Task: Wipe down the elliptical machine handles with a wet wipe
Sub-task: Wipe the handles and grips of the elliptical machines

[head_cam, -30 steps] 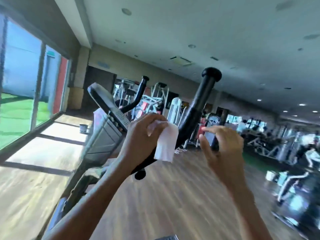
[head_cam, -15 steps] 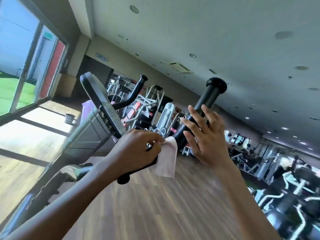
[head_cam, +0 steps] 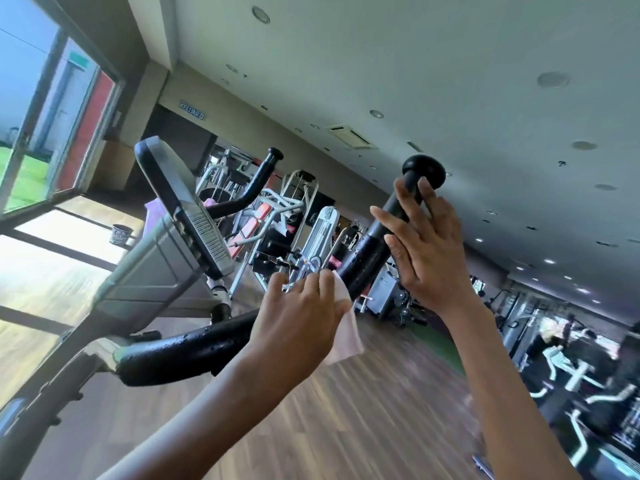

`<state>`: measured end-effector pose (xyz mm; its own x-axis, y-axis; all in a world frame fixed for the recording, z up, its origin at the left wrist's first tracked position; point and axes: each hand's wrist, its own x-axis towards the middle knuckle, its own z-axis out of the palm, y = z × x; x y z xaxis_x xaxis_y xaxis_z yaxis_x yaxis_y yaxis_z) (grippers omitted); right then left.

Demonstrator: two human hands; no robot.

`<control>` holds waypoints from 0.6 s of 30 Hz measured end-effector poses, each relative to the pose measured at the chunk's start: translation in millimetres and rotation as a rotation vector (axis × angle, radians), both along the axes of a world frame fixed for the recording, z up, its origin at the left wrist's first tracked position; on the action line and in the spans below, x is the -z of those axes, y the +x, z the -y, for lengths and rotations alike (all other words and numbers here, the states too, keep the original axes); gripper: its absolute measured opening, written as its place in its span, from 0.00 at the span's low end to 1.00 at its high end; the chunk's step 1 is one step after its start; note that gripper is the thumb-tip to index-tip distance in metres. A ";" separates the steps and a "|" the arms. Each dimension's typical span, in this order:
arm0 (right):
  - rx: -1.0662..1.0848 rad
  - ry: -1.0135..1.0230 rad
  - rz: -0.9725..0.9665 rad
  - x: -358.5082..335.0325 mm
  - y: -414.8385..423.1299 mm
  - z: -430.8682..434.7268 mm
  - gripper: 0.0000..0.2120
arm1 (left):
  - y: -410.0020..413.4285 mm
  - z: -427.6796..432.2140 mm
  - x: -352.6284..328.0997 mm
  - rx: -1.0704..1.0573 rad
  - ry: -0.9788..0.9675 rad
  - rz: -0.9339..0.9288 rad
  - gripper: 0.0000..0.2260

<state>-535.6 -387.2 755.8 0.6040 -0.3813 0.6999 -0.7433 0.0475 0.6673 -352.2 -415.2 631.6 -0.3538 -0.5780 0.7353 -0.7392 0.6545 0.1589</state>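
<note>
A: Head view. Left hand (head_cam: 298, 320) pinches the wipe (head_cam: 346, 337) at the bend of the near handle (head_cam: 367, 261), mid-frame. Right hand (head_cam: 426, 258)?
B: Open, fingers straight, laid against the upper shaft under the knob. Not gripping.
A: How to do it well?
B: My call: wrap the wipe right round the bar, squeeze, slide up to the knob. The right hand steadies, then clears. Bunch the hanging tail. Far handle (head_cam: 258, 183), left of centre, comes next.

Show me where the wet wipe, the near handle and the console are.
wet wipe (head_cam: 346, 341), head view, on the loose hanging part.
near handle (head_cam: 367, 261), head view, on the black shaft below the top knob.
console (head_cam: 199, 220), head view, on its button panel.
</note>
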 end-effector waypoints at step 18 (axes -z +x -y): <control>0.058 0.021 -0.027 -22.9 -5.2 -12.5 0.18 | -36.5 -7.3 -47.6 -0.032 -0.054 -0.080 0.22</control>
<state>-540.8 -374.7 778.8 0.5993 -0.4304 0.6750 -0.7213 0.0754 0.6885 -388.6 -407.9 679.2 -0.2742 -0.5467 0.7912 -0.7463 0.6398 0.1834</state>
